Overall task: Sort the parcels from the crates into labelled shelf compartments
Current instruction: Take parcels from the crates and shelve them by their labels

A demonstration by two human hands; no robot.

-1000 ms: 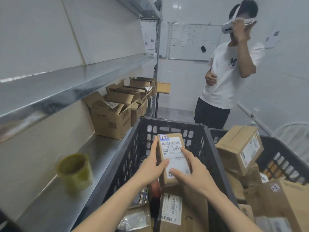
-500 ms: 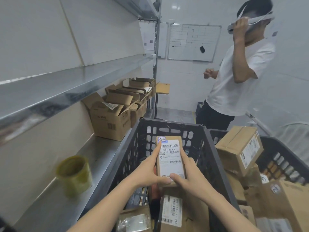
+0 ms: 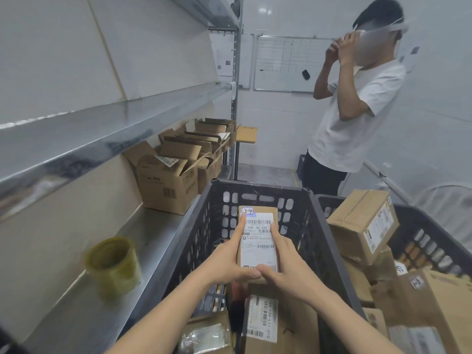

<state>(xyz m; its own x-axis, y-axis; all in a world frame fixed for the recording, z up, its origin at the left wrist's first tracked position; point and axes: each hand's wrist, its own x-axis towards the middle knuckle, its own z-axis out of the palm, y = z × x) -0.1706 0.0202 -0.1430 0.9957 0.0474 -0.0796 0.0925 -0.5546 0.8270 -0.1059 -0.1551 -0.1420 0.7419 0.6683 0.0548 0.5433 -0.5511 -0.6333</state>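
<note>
Now: left hand, right hand grip parcel by long edges over crate; shelf just beside crate's left rim.

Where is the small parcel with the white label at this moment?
In the head view, centre: the small parcel is held between the left hand and the right hand, above the left black crate.

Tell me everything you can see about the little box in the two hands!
The little box is a slim brown cardboard parcel, held upright over the dark crate. A white barcode label covers most of its front; a small handwritten sticker sits at the top. The left hand grips its left edge, the right hand its right, thumbs meeting near the bottom.
</note>
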